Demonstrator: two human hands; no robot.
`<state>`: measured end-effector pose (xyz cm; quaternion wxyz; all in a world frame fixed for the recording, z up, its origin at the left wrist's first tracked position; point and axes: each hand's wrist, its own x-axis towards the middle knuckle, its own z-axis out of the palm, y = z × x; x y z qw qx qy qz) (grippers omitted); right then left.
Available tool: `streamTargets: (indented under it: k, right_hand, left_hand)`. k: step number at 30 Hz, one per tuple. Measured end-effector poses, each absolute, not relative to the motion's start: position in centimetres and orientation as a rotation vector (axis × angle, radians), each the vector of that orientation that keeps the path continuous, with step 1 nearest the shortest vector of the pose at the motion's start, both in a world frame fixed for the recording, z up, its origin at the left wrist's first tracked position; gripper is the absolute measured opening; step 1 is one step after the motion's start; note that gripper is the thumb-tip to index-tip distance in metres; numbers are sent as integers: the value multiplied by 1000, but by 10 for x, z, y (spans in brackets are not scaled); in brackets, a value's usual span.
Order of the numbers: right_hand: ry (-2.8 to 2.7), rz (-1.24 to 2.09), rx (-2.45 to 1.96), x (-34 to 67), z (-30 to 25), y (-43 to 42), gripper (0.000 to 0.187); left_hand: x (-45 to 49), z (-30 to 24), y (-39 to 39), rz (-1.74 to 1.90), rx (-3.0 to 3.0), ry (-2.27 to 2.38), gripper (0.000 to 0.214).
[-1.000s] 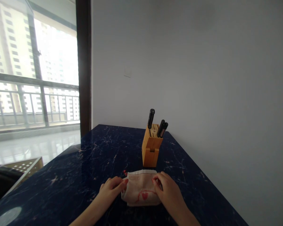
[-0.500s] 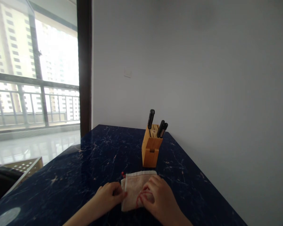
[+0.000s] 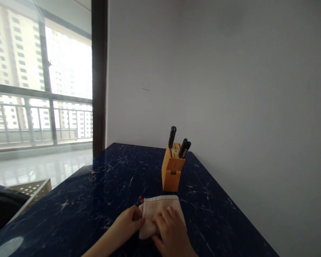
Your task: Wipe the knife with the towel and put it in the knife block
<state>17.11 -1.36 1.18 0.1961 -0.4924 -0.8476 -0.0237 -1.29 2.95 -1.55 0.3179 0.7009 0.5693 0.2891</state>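
A small pale cloth pouch [image 3: 160, 205] with a stitched top hem lies on the dark table. Red beads [image 3: 140, 198] show at its upper left corner. My left hand [image 3: 132, 219] pinches the pouch's left edge between thumb and fingers. Across the front of the pouch rests my right hand [image 3: 171, 230], its fingers slightly apart on the fabric and its thumb spread away near the lower edge. The pouch's lower right part is hidden under that hand.
Just beyond the pouch stands a wooden knife block [image 3: 172, 175] holding several black-handled knives [image 3: 172, 137]. The blue marbled table [image 3: 123, 171] runs to a grey wall. At the lower left are a perforated pale frame [image 3: 34, 192] and a dark item [image 3: 5, 205].
My right hand has let its pinch go and laid its fingers over the pouch, covering the red lines seen there before. The left hand keeps its hold. The view has shifted slightly.
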Motion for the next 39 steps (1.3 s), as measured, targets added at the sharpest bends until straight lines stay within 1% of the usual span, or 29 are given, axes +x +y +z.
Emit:
streamTargets:
  k: [2, 3, 4, 9, 13, 17, 20, 21, 24, 28, 31, 35, 39]
  right_hand:
    - [-2295, -123, -1404, 168, 9, -14, 44]
    - [-2265, -156, -1412, 166, 8, -14, 49]
    - [-2243, -185, -1410, 165, 8, -13, 51]
    - [-2179, -247, -1409, 164, 15, -12, 29]
    - [-2125, -252, -1444, 168, 24, -11, 17]
    - [-1990, -138, -1490, 174, 33, -10, 12]
    - [-1819, -65, -1579, 186, 39, -5, 7]
    - [-1758, -27, -1605, 192, 40, -3, 8]
    - [-1583, 183, -1604, 211, 39, 7, 17]
    - [-1410, 503, -1438, 235, 41, 19, 20]
    - [-1268, 675, -1319, 249, 48, 20, 27]
    - [-1070, 719, -1367, 270, 50, 12, 35]
    - [-909, 707, -1504, 296, 33, 3, 35]
  left_hand:
    - [-12, -17, 32, 839, 1732, 1416, 19]
    - [-11, -17, 33, 889, 1673, 1359, 21]
    - [-9, -15, 34, 934, 1613, 1288, 24]
    - [-1, 4, 25, 1038, 1353, 942, 38]
    - [0, 20, 16, 1029, 1323, 788, 41]
    - [-5, 22, 17, 1125, 1520, 798, 29]
    - [-9, 20, 17, 1230, 1777, 1046, 16]
    - [-9, 20, 16, 1218, 1845, 1132, 15]
    - [-8, 22, 9, 1074, 2021, 1225, 22]
    - [-6, 21, 1, 867, 2262, 1119, 33]
    - [-8, 19, 0, 786, 2343, 1100, 38]
    - [-9, 16, 2, 752, 2377, 1117, 40]
    - [-8, 12, 4, 752, 2335, 1114, 52]
